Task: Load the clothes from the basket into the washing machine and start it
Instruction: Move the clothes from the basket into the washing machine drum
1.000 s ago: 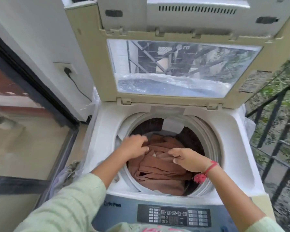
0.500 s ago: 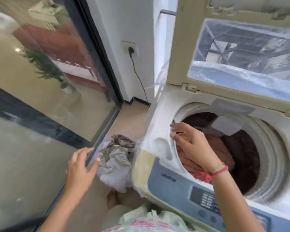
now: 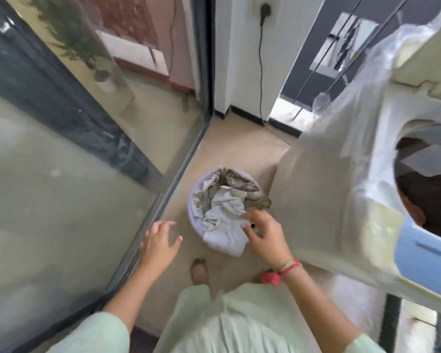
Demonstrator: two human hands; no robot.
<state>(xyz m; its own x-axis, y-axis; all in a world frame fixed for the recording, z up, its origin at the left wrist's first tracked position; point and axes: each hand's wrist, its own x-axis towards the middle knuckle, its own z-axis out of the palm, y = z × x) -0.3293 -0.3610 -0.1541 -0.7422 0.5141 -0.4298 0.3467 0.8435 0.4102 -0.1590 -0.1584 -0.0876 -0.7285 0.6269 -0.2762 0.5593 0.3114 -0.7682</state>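
The left hand [image 3: 161, 240] hovers spread and empty, at eight o'clock from the basket [image 3: 190, 207]. The clothes [image 3: 222, 212] drape over the rim, so tugging one edge could spill them onto the floor [image 3: 229, 149]. The right hand [image 3: 265, 235], fingers half-curled, reaches them at four o'clock, but I cannot tell whether it grips. The washing machine [image 3: 367, 179] stands open at three o'clock.

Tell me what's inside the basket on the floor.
The basket holds a crumpled white garment on top, spilling over the rim, and a brownish patterned cloth behind it. Anything underneath them is covered.
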